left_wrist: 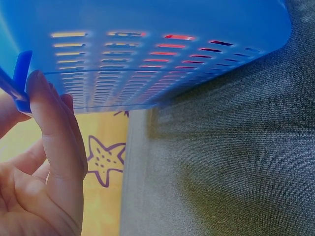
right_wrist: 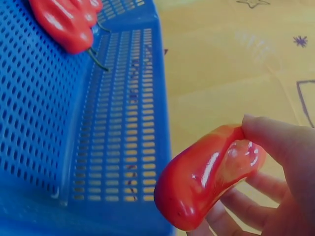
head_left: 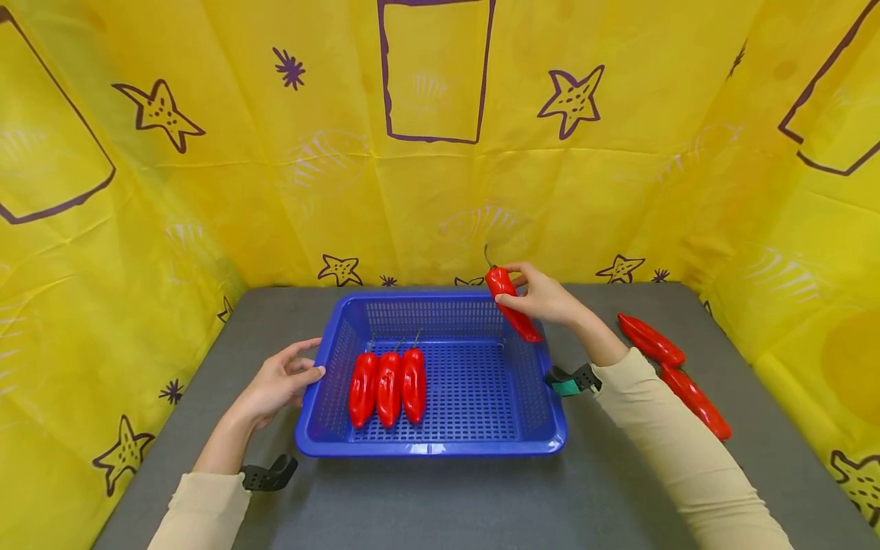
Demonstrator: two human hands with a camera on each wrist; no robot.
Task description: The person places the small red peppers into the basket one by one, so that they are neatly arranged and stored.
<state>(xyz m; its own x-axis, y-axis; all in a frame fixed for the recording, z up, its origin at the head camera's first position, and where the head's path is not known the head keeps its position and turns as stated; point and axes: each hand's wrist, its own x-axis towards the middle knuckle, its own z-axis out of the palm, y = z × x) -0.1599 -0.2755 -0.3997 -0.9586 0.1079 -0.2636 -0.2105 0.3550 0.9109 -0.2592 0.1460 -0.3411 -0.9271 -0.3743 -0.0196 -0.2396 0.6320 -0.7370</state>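
My right hand (head_left: 546,298) pinches a red pepper (head_left: 500,281) by its upper part, above the back right corner of a blue plastic basket (head_left: 431,448). The pepper tilts, its green stem pointing up and its tip down to the right. In the right wrist view, the thumb and fingers are around this pepper (right_wrist: 189,184). On the left, my left hand (head_left: 278,382) grips the basket's rim, thumb over the edge. Three red peppers (head_left: 388,389) lie side by side at the left of the basket floor, stems toward the back.
Two more red peppers, one farther back (head_left: 651,340) and one nearer (head_left: 696,401), lie right of the basket, partly by the right forearm. The dark grey table (head_left: 426,504) is bordered by a yellow patterned curtain (head_left: 440,206) at the back and sides.
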